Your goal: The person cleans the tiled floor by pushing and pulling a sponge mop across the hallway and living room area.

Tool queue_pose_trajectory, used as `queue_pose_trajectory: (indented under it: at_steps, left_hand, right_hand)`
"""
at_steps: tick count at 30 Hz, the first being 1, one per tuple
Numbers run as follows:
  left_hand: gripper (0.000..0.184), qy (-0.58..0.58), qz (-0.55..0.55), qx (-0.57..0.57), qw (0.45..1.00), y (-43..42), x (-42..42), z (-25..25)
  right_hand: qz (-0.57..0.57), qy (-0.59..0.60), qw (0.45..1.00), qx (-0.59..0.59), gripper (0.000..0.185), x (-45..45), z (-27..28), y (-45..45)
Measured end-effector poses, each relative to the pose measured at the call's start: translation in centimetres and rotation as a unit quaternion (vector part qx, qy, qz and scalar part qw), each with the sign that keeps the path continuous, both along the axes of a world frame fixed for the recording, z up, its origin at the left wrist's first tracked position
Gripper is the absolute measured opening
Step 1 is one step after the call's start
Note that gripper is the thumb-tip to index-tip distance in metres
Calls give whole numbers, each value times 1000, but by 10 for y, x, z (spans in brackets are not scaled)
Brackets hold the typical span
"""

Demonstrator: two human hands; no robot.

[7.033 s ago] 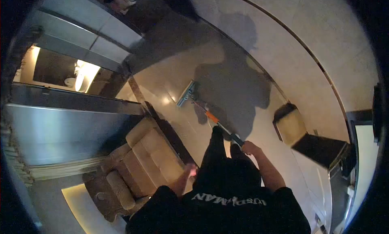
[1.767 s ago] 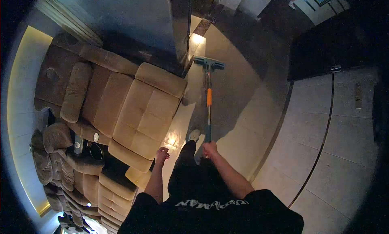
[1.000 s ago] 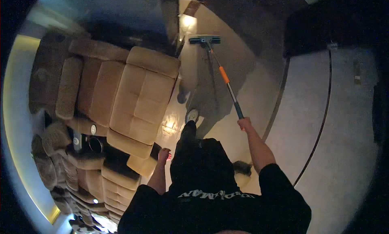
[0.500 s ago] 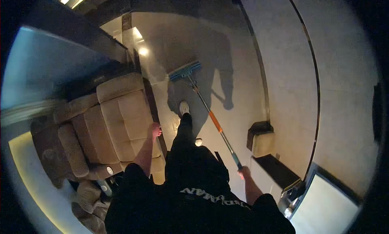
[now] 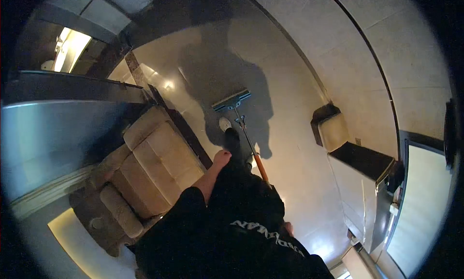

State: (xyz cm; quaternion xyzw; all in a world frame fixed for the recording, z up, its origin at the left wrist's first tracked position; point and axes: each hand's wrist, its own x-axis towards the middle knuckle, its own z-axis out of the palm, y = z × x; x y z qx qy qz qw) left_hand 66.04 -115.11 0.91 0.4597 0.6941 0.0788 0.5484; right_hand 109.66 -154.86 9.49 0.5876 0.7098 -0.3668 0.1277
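Note:
A flat-headed mop [image 5: 232, 100] rests on the floor ahead of my shoe [image 5: 225, 124], its blue-edged head slightly tilted across the view. Its metal pole with an orange grip [image 5: 261, 169] runs back until my dark shirt hides it. My right hand [image 5: 288, 228] shows only in part beside the shirt, at the rear of the pole; its fingers are mostly hidden, but the pole stays held up. In front of my body, my left hand [image 5: 222, 157] is curled closed, with nothing visible in it, near the sofa's edge.
A brown tufted sofa [image 5: 159, 158] stands on the left. To the right, along the tiled wall [image 5: 348, 57], are a small box-like bin [image 5: 333, 131] and a cabinet with a black top [image 5: 363, 159]. A bright panel [image 5: 421, 201] stands farther right. My shadow falls on the glossy floor [image 5: 295, 134].
The mop head has come closer and slightly right, and its pole's rear is now behind my shirt. My left hand has swung forward and right. The view has turned and moved forward.

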Motion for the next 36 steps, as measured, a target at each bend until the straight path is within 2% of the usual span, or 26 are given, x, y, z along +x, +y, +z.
queue_pose_trajectory:
  at_steps: [1, 2, 3, 6, 8, 10, 12, 13, 14, 15, 16, 18, 19, 21, 22, 23, 24, 25, 26, 27, 28, 30, 33, 36]
  left_hand:
    - [16, -19, 14, -28, 999, 10, 0, 13]
    - [16, -37, 32, -57, 997, 19, -2, 31]
    - [17, -57, 55, -83, 993, 32, -3, 50]
    - [16, -42, 150, -129, 979, 53, -24, 88]
    - [15, -88, 245, -115, 959, 38, -49, 71]
    - [14, -130, 333, -118, 927, 18, -79, 53]
    - [13, -172, 413, -138, 883, -4, -110, 41]
    - [13, -205, 442, -170, 857, -38, -130, 1]
    - [13, -238, 469, -201, 826, -67, -144, -32]
    - [12, -295, 593, -243, 709, -74, -152, -26]
    - [12, -341, 695, -276, 569, -75, -159, -19]
    - [11, -304, 669, -237, 636, -83, -158, -24]
    - [11, -283, 653, -219, 667, -86, -155, -26]
    - [8, -229, 652, -184, 699, -48, -143, 18]
    - [7, -202, 651, -165, 713, -32, -140, 37]
    - [5, -365, 709, -192, 572, -59, -149, 3]
    - [6, -300, 689, -164, 639, -53, -139, 15]
    - [6, -231, 661, -133, 701, -28, -126, 42]
    - [7, -162, 623, -97, 759, -12, -117, 58]
    - [10, -336, 655, -106, 668, -22, -122, 52]
    - [11, -276, 634, -83, 717, -25, -113, 59]
    - [12, -152, 582, -29, 799, -32, -83, 72]
    - [12, -128, 615, -27, 777, -70, -43, 77]
    - [12, -90, 640, -57, 761, -117, 16, 90]
  right_hand:
    - [-155, -65, 980, -104, 23, -21, 33, 63]
    - [-299, -128, 923, -207, 21, -43, 65, 117]
    - [-369, -76, 907, -190, 20, -56, 105, 162]
    - [-338, -216, 915, -26, 21, -64, 65, 184]
    - [-380, -159, 897, -157, 21, -58, 56, 248]
    - [-359, -198, 880, -240, 22, -57, 24, 316]
    - [-366, -113, 897, -220, 22, -78, 10, 375]
    - [-365, -73, 901, -221, 23, -95, 12, 410]
    - [-362, -51, 896, -251, 23, -125, 20, 453]
    - [-359, -28, 890, -280, 23, -154, 26, 495]
    - [-365, -14, 876, -316, 22, -176, 20, 530]
    - [-221, 122, 924, -288, 23, -202, -32, 572]
    - [-367, 117, 867, -315, 21, -229, -30, 606]
    - [-371, 80, 858, -347, 21, -280, -45, 663]
    - [-318, 114, 890, -306, 22, -306, -42, 685]
    - [-318, 229, 872, -294, 22, -333, -20, 711]
    - [-328, 207, 848, -362, 22, -359, 3, 741]
    - [-299, 347, 804, -379, 24, -360, -29, 750]
    - [-301, 239, 849, -363, 22, -378, -26, 776]
    - [-345, 253, 814, -392, 21, -383, -56, 798]
    - [-389, 267, 774, -422, 20, -381, -84, 809]
    - [-299, 191, 891, -284, 16, -362, -80, 833]
    - [-276, 160, 910, -264, 15, -308, -90, 831]
    - [-277, 175, 908, -263, 13, -262, -94, 790]
